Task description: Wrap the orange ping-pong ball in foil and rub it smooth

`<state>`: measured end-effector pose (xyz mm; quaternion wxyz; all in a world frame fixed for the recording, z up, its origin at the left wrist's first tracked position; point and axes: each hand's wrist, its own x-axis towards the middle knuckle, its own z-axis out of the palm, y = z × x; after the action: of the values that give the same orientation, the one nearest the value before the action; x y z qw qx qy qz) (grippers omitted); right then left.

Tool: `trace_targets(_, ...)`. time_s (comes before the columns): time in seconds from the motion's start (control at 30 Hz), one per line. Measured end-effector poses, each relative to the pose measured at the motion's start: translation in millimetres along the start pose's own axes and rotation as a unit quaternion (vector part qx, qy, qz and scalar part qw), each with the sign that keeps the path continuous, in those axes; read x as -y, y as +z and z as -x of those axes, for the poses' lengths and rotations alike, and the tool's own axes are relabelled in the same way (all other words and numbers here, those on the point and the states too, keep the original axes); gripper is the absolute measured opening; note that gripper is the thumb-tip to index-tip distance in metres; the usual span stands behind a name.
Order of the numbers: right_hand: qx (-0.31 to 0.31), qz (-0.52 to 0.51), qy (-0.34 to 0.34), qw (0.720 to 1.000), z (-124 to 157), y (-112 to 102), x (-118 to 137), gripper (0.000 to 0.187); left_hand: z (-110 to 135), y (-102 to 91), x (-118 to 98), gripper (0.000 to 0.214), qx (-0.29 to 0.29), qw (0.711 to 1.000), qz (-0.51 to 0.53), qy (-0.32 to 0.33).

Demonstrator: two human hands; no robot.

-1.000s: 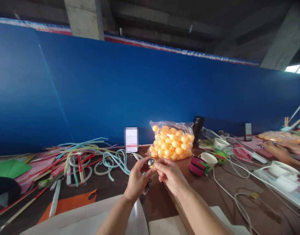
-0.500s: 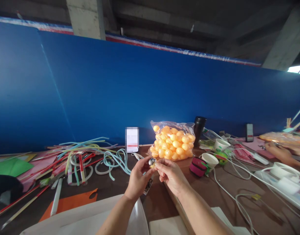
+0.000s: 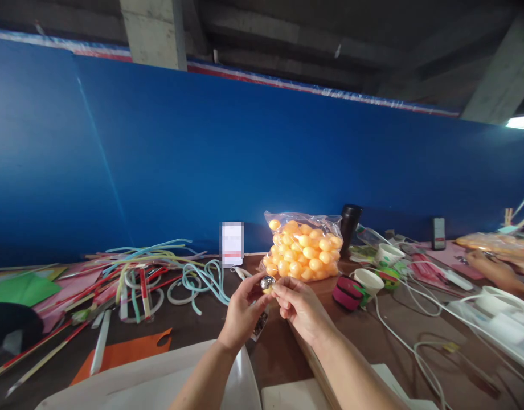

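My left hand (image 3: 241, 312) and my right hand (image 3: 299, 307) meet above the brown table (image 3: 287, 353), fingers pinched together. Between their fingertips sits a small shiny silver ball (image 3: 267, 282) with a bit of orange under it. Both hands grip it. Just behind them lies a clear bag of orange balls (image 3: 303, 248). Below my left hand a small dark object (image 3: 259, 324) rests on the table.
Coloured tubes and sticks (image 3: 151, 276) lie heaped at the left, with orange paper (image 3: 121, 353) nearer me. A black cup (image 3: 349, 223), white paper cups (image 3: 368, 279), a pink pouch (image 3: 346, 291) and white cables (image 3: 416, 319) crowd the right. Another person's hand (image 3: 492, 267) works far right.
My hands stay pinched on the silver ball and have barely shifted; the view has drifted slightly.
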<state>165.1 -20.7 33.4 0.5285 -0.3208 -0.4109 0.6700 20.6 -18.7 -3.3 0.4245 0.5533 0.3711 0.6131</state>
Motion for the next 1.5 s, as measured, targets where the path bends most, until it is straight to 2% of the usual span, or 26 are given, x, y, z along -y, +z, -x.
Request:
trace_targets(0.47,-0.002,-0.032,0.015,0.999,1.3,2.0,2.2,0.018,1.1,-0.3,-5.7,0.053,-0.013,1.000,-0.023,-0.008)
trace_targets(0.93,-0.009,0.004,0.000,1.000,0.2,1.0,0.1,0.021,0.4,-0.3,-1.0,0.051,-0.007,0.999,-0.043,0.008)
trace_targets(1.5,-0.028,0.041,0.028,0.998,0.5,-1.1,5.3,0.027,1.6,-1.5,-2.9,0.043,0.013,0.993,-0.110,0.043)
